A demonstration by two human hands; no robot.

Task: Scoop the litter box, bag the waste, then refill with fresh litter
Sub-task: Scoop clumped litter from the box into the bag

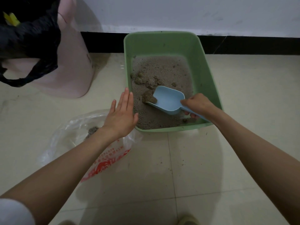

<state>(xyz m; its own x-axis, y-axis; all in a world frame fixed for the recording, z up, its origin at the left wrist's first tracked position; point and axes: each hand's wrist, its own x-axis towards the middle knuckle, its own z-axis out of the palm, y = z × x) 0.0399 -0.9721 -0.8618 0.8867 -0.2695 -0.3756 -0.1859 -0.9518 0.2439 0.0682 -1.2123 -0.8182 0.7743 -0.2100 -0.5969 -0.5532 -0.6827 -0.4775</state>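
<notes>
A tiled floor is running up to a pale wall, with a green box of litter sitting on it. Scooping is under way: the right hand is gripping the handle of a blue scoop, whose lip is nudging a clump. Next, the scoop likely needs sliding under the clump and carrying to the clear bag lying left of the box. The left hand is hovering flat, fingers straight, beside the box's left rim, holding nothing.
</notes>
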